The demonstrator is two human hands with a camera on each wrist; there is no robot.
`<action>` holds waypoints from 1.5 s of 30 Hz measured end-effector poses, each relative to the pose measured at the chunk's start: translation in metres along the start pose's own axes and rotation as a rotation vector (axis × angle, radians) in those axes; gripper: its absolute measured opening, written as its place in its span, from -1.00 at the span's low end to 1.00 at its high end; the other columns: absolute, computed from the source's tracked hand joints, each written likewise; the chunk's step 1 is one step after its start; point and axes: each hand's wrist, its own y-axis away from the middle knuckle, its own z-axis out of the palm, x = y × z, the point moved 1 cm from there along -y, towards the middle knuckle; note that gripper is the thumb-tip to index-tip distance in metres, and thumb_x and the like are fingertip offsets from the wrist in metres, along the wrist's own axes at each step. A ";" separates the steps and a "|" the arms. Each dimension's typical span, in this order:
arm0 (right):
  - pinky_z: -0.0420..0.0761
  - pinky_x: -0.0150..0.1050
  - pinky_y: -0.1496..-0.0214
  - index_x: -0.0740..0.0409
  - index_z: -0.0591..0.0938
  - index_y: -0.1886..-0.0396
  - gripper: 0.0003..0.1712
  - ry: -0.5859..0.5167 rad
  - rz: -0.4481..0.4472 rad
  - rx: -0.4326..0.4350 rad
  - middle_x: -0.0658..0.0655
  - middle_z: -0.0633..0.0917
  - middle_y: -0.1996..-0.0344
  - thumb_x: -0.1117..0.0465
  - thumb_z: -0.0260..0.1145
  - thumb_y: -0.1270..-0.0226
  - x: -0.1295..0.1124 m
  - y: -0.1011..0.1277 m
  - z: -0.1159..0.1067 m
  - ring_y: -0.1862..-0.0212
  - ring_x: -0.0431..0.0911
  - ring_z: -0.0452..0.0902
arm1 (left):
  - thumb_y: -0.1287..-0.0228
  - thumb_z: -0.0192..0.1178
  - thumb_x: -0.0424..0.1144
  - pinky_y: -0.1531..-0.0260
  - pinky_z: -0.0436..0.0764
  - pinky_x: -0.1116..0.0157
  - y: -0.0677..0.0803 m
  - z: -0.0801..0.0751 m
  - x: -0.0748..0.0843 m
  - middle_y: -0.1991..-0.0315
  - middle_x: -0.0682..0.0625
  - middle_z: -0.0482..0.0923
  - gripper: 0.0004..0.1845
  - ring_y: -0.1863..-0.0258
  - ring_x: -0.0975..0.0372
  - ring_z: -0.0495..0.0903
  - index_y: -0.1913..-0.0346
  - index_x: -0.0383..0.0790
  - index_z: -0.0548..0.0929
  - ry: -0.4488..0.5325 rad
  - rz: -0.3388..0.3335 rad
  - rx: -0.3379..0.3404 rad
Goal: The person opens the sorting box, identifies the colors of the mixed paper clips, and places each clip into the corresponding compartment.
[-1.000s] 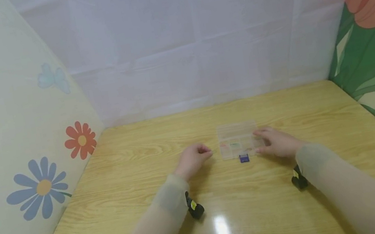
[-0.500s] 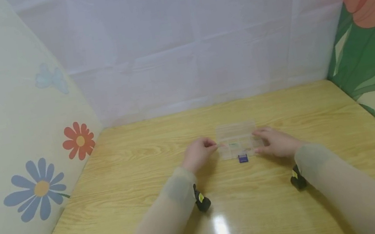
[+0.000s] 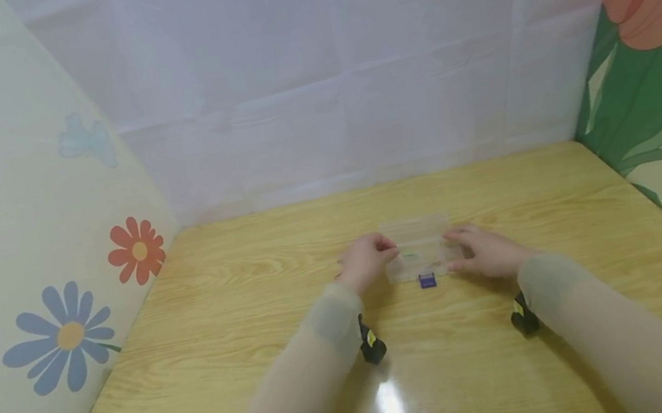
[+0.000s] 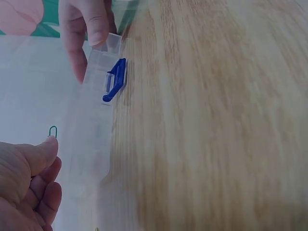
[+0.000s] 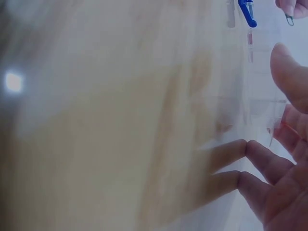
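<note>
Where the left hand point(image 3: 369, 260) meets the transparent compartment box point(image 3: 421, 255), a small green paper clip point(image 4: 52, 131) is pinched at the thumb tip, the remaining fingers being curled beneath; in the left wrist view the clip is seen over the box's left portion. The right hand point(image 3: 484, 252) is laid against the right end of the same box, its fingers point(image 5: 263, 157) straight and slightly spread along the clear wall, with nothing gripped. The box is set flat near the middle of the desk point(image 3: 243, 310), between the two hands, and faintly coloured contents are seen through its plastic, too small to be identified. A blue latch point(image 3: 428, 281) is fixed to the near edge of the box and is touched by neither hand. Pale sleeves are worn on both forearms, and a black wrist-mounted camera point(image 3: 372, 345) is carried under each. Beyond the desk, a white sheet is hung as backdrop; a flower-printed panel point(image 3: 70, 333) is placed at left and a tulip-printed panel point(image 3: 659, 30) at right.
</note>
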 end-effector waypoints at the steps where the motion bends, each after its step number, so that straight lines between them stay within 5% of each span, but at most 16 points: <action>1: 0.08 0.28 -0.32 0.19 0.19 -0.46 -0.15 0.001 -0.002 0.001 0.38 0.13 -0.43 -0.12 0.26 -0.33 0.000 0.000 0.000 -0.38 0.36 0.09 | -0.27 0.27 -0.14 -0.04 0.39 0.07 0.000 0.001 0.001 0.37 0.16 0.61 -0.91 0.31 0.26 0.55 0.27 -0.06 0.65 0.000 0.003 0.000; 8: 0.10 0.28 -0.32 0.21 0.21 -0.45 -0.16 0.011 -0.014 0.012 0.39 0.15 -0.42 -0.10 0.26 -0.33 0.001 -0.001 0.001 -0.37 0.36 0.11 | -0.26 0.28 -0.11 -0.15 0.17 0.04 -0.006 0.009 0.002 0.37 0.22 0.62 -0.92 0.32 0.28 0.53 0.27 0.00 0.66 -0.069 0.033 0.022; 30: 0.11 0.25 -0.33 0.24 0.23 -0.43 -0.17 0.027 -0.040 0.039 0.39 0.19 -0.40 -0.06 0.29 -0.32 0.004 -0.004 0.002 -0.36 0.33 0.14 | -0.20 0.31 -0.04 -0.08 0.16 0.05 -0.011 0.018 0.012 0.48 0.27 0.57 -0.90 0.32 0.27 0.49 0.41 0.09 0.66 -0.132 -0.020 0.052; 45: 0.12 0.26 -0.32 0.24 0.23 -0.43 -0.16 0.029 -0.035 0.038 0.39 0.20 -0.40 -0.08 0.28 -0.32 0.004 -0.004 0.002 -0.36 0.34 0.15 | -0.22 0.30 -0.03 -0.05 0.18 0.06 -0.007 0.018 0.012 0.37 0.24 0.62 -0.91 0.24 0.26 0.50 0.32 0.08 0.71 -0.160 0.006 0.063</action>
